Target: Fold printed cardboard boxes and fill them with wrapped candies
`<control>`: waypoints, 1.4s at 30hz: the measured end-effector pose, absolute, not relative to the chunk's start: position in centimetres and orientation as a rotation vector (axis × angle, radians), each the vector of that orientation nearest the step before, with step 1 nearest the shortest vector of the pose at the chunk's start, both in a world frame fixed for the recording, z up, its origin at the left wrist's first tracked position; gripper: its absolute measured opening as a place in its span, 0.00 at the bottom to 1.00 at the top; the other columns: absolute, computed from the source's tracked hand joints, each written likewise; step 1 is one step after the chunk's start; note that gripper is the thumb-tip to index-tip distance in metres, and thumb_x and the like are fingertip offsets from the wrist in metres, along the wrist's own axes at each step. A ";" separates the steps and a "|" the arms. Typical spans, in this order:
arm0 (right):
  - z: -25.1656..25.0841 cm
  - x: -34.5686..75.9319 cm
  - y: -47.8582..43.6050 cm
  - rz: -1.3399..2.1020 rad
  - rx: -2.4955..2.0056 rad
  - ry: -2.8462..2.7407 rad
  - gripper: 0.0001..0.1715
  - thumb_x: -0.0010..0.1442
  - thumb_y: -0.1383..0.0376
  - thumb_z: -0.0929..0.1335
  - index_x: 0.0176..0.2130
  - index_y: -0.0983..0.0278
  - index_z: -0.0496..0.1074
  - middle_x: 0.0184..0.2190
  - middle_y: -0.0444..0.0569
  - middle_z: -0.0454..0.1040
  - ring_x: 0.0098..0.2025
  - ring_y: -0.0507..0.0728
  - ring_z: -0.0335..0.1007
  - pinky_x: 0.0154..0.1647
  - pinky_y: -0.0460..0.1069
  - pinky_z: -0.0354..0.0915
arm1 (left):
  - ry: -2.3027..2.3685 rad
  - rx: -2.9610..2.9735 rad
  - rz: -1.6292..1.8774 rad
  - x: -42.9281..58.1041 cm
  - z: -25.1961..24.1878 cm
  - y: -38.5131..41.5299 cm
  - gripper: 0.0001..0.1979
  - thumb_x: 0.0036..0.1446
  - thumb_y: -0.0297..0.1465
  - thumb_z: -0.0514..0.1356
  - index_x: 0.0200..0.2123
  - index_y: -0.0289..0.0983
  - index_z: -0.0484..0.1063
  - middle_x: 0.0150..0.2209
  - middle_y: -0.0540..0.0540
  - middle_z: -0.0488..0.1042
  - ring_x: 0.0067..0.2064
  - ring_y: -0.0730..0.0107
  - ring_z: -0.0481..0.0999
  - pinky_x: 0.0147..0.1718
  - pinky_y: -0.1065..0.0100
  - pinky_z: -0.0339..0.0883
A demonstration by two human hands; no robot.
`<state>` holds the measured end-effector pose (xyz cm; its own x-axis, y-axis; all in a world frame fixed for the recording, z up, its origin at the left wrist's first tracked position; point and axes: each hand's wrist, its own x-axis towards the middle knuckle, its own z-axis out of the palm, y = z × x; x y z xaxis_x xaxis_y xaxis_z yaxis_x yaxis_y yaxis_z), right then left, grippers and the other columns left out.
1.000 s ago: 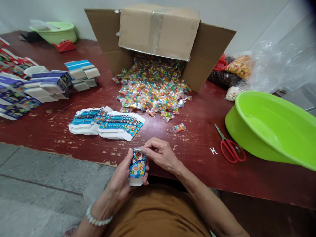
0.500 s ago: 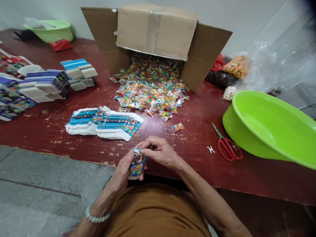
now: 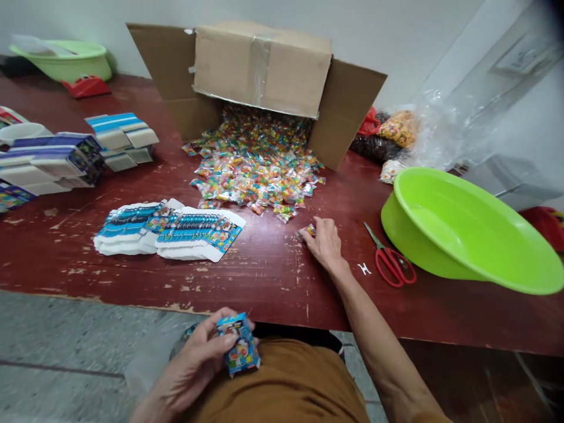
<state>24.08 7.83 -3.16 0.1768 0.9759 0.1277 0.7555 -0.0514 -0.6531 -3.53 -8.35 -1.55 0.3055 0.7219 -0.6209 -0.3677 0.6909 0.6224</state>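
Note:
Low in front of my body, my left hand (image 3: pixel 200 355) is closed around a small blue printed box (image 3: pixel 241 349). The box is folded into shape, its colourful front facing up and my thumb across it. Out on the table, my right hand (image 3: pixel 325 244) has thumb and fingers at a small clear packet of coloured candy (image 3: pixel 307 230), which lies apart from the big pile. Part of that packet is hidden by the fingers. Behind it, a heap of candy packets (image 3: pixel 259 170) spills out of a tipped cardboard box (image 3: pixel 264 67).
Flat blue cartons (image 3: pixel 189 232) lie fanned out on the red table (image 3: pixel 273 276). Red-handled scissors (image 3: pixel 394 265) and a white H-shaped scrap (image 3: pixel 364 269) lie beside a green basin (image 3: pixel 440 258). Stacked boxes (image 3: pixel 57 158) stand at left, with a red tape dispenser (image 3: pixel 86 87) behind.
My right hand has left the blue box and reached forward to the lone candy packet. My left hand has drawn the box lower, towards my body; the box's top now looks closed.

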 end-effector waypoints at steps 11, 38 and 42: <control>-1.2 19.5 4.4 1.242 -1.369 -1.298 0.13 0.55 0.57 0.72 0.35 0.64 0.74 0.30 0.48 0.80 0.31 0.55 0.77 0.37 0.51 0.71 | 1.218 0.971 0.295 -11.2 -3.4 -8.4 0.23 0.48 0.46 0.69 0.42 0.39 0.74 0.35 0.47 0.77 0.34 0.63 0.74 0.31 0.68 0.66; 0.3 14.2 -0.3 0.986 -0.943 -1.542 0.06 0.59 0.63 0.74 0.30 0.61 0.78 0.32 0.46 0.77 0.36 0.54 0.71 0.43 0.52 0.66 | 1.134 0.853 0.930 -1.1 1.2 -5.8 0.23 0.51 0.32 0.63 0.50 0.40 0.63 0.30 0.51 0.77 0.25 0.71 0.75 0.25 0.71 0.66; 0.6 14.3 -0.6 1.175 -0.961 -1.535 0.15 0.64 0.55 0.69 0.30 0.60 0.78 0.43 0.49 0.73 0.47 0.57 0.70 0.51 0.54 0.66 | 1.063 0.632 1.035 -0.8 1.8 -5.2 0.23 0.53 0.42 0.64 0.49 0.39 0.65 0.30 0.49 0.77 0.27 0.66 0.77 0.24 0.67 0.71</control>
<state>14.32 -0.57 0.57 -0.2464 0.9451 0.2147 0.0393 0.2311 -0.9721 -0.81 -5.21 1.76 0.1184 0.9103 -0.3968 -0.3723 0.4111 0.8321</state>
